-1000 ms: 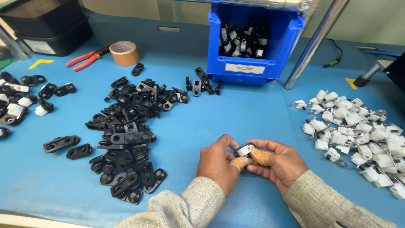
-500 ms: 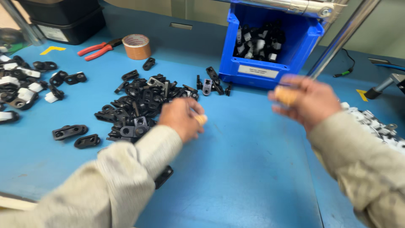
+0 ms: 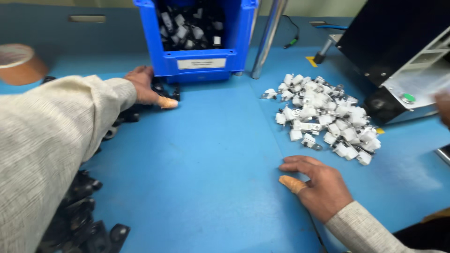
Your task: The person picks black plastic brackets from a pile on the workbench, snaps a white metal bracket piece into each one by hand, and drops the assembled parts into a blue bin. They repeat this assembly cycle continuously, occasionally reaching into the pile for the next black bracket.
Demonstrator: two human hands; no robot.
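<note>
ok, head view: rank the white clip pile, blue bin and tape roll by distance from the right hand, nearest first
From the right hand:
1. White clip pile, just beyond the fingertips, slightly right.
2. Blue bin, farther back on the table, to the left.
3. Tape roll, far left edge, past the left hand.

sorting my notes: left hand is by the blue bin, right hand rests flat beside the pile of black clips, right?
Not quite. In the head view the right hand rests beside the pile of white clips, not black. The left hand is by the blue bin.
</note>
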